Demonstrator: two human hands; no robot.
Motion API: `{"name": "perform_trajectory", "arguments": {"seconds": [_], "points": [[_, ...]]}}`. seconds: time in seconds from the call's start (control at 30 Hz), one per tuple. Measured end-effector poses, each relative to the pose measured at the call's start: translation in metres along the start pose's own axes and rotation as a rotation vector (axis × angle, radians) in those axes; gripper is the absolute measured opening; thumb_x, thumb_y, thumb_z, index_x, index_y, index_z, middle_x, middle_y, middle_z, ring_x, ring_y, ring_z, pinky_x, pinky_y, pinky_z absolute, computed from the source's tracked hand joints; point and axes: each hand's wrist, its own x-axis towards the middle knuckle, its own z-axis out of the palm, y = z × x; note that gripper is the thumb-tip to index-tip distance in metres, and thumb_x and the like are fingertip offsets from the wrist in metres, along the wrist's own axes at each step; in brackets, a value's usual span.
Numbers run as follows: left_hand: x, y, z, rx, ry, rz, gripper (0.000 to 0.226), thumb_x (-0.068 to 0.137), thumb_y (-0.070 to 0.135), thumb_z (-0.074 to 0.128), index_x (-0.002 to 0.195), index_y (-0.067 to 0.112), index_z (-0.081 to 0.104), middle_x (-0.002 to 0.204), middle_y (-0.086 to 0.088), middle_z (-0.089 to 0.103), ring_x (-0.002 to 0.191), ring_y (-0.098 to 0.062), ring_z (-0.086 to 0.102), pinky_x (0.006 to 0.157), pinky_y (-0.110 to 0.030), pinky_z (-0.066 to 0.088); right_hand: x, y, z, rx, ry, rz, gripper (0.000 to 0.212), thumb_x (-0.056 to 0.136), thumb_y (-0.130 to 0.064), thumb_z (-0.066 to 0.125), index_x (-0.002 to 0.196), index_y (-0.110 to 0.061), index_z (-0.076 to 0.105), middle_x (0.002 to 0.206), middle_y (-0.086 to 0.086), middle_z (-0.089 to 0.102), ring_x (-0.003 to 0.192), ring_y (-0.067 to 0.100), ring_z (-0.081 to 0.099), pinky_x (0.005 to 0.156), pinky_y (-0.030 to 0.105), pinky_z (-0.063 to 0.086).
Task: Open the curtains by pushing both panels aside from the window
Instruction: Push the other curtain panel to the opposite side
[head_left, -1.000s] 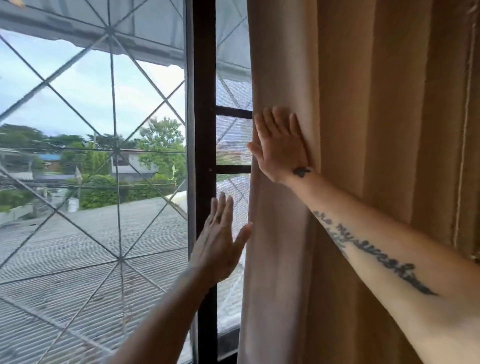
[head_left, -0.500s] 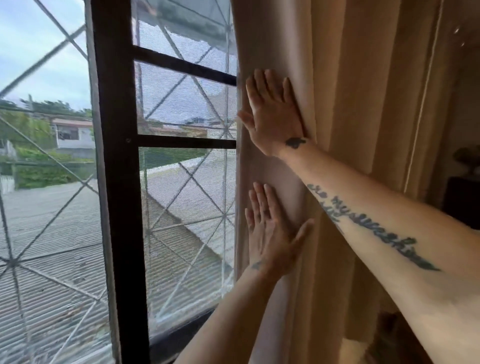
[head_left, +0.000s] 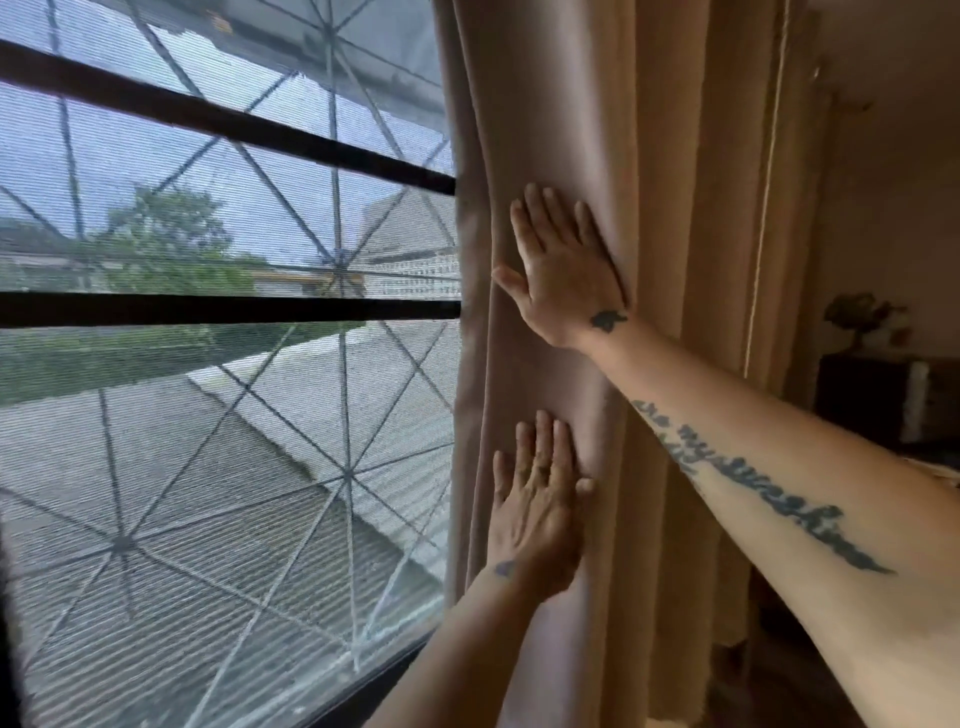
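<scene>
A beige curtain panel (head_left: 670, 182) hangs gathered in folds at the right side of the window (head_left: 208, 415). My right hand (head_left: 563, 265) lies flat against its leading fold at mid height, fingers pointing up and spread. Lower down, my left hand (head_left: 535, 509) presses flat on the same fold, fingers together and pointing up. Neither hand grips the cloth. The window left of the panel is uncovered, with dark frame bars (head_left: 228, 309) and a mesh screen over a diagonal metal grille. No other curtain panel is in view.
A thin cord (head_left: 763, 218) hangs down along the curtain's right side. Further right stands a dark cabinet (head_left: 878, 400) with a small plant (head_left: 862, 317) on it, against a pale wall. Roofs and trees show outside.
My left hand came off the window frame and now lies flat on the curtain. The panel's edge has slid right, baring more window, and my view has turned right.
</scene>
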Motion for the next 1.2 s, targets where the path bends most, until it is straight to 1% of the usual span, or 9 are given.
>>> {"name": "perform_trajectory", "arguments": {"seconds": [0.23, 0.37, 0.53, 0.67, 0.73, 0.87, 1.0, 1.1, 1.2], "points": [[0.057, 0.043, 0.044, -0.141, 0.12, -0.128, 0.1, 0.055, 0.079, -0.005, 0.13, 0.019, -0.033, 0.135, 0.004, -0.044, 0.133, -0.014, -0.038, 0.111, -0.034, -0.022, 0.003, 0.046, 0.028, -0.03, 0.031, -0.058, 0.066, 0.09, -0.044, 0.032, 0.14, -0.007, 0.01, 0.155, 0.014, 0.011, 0.143, 0.026, 0.006, 0.116, 0.043, 0.0], [0.091, 0.046, 0.07, -0.138, 0.211, -0.178, 0.086, 0.062, 0.065, -0.021, 0.133, 0.017, -0.027, 0.14, 0.003, -0.034, 0.127, -0.017, -0.037, 0.115, -0.04, -0.014, 0.016, 0.06, 0.04, -0.045, 0.085, -0.101, 0.066, 0.09, -0.044, 0.034, 0.14, -0.007, 0.012, 0.154, 0.014, 0.013, 0.143, 0.027, 0.008, 0.116, 0.042, 0.0], [0.123, 0.026, 0.096, -0.048, 0.394, -0.084, 0.061, 0.097, 0.043, -0.004, 0.148, 0.01, -0.005, 0.146, -0.004, 0.036, 0.132, -0.02, 0.03, 0.113, -0.04, 0.025, 0.031, 0.082, 0.061, -0.063, 0.108, -0.039, 0.066, 0.09, -0.044, 0.034, 0.141, -0.008, 0.011, 0.155, 0.012, 0.011, 0.143, 0.025, 0.006, 0.115, 0.041, -0.002], [0.14, 0.02, 0.104, -0.01, 0.361, -0.03, 0.062, 0.098, 0.04, -0.003, 0.151, 0.009, 0.008, 0.136, -0.004, 0.058, 0.124, -0.02, 0.056, 0.105, -0.039, 0.041, 0.037, 0.098, 0.075, -0.143, 0.077, 0.009, 0.066, 0.09, -0.045, 0.032, 0.14, -0.008, 0.011, 0.155, 0.012, 0.011, 0.143, 0.025, 0.006, 0.116, 0.042, -0.003], [0.15, 0.018, 0.112, 0.016, 0.328, 0.007, 0.061, 0.099, 0.04, -0.001, 0.152, 0.01, 0.006, 0.137, -0.003, 0.058, 0.123, -0.02, 0.058, 0.108, -0.039, 0.033, 0.041, 0.11, 0.078, -0.205, 0.063, 0.038, 0.066, 0.09, -0.046, 0.031, 0.14, -0.007, 0.011, 0.155, 0.013, 0.011, 0.143, 0.025, 0.006, 0.115, 0.044, -0.005], [0.171, 0.014, 0.129, 0.038, 0.325, 0.113, 0.062, 0.085, 0.043, 0.034, 0.136, 0.013, 0.049, 0.13, -0.003, 0.063, 0.12, -0.023, 0.06, 0.103, -0.035, 0.022, 0.048, 0.135, 0.087, -0.316, 0.033, 0.073, 0.067, 0.09, -0.046, 0.03, 0.14, -0.006, 0.011, 0.154, 0.015, 0.012, 0.143, 0.027, 0.006, 0.114, 0.047, -0.007], [0.189, 0.01, 0.161, -0.023, 0.393, 0.198, 0.063, 0.098, 0.044, 0.013, 0.149, 0.013, -0.006, 0.134, -0.004, 0.06, 0.129, -0.021, 0.04, 0.116, -0.032, -0.007, 0.041, 0.162, 0.106, -0.349, -0.026, 0.145, 0.066, 0.091, -0.046, 0.028, 0.141, -0.008, 0.008, 0.155, 0.012, 0.008, 0.143, 0.025, 0.003, 0.114, 0.046, -0.007], [0.201, 0.012, 0.184, -0.054, 0.35, 0.182, 0.061, 0.096, 0.04, -0.005, 0.149, 0.012, -0.014, 0.132, -0.004, 0.062, 0.123, -0.023, 0.057, 0.116, -0.033, -0.008, 0.034, 0.18, 0.122, -0.352, -0.082, 0.184, 0.065, 0.091, -0.047, 0.025, 0.141, -0.01, 0.005, 0.156, 0.01, 0.005, 0.143, 0.023, 0.0, 0.115, 0.045, -0.007], [0.216, 0.016, 0.195, -0.086, 0.27, 0.182, 0.063, 0.099, 0.039, 0.003, 0.146, 0.008, 0.032, 0.13, -0.004, 0.062, 0.117, -0.025, 0.063, 0.114, -0.034, -0.001, 0.033, 0.197, 0.138, -0.36, -0.102, 0.214, 0.066, 0.091, -0.048, 0.025, 0.141, -0.011, 0.002, 0.156, 0.01, 0.003, 0.143, 0.023, -0.002, 0.115, 0.044, -0.007]]}}
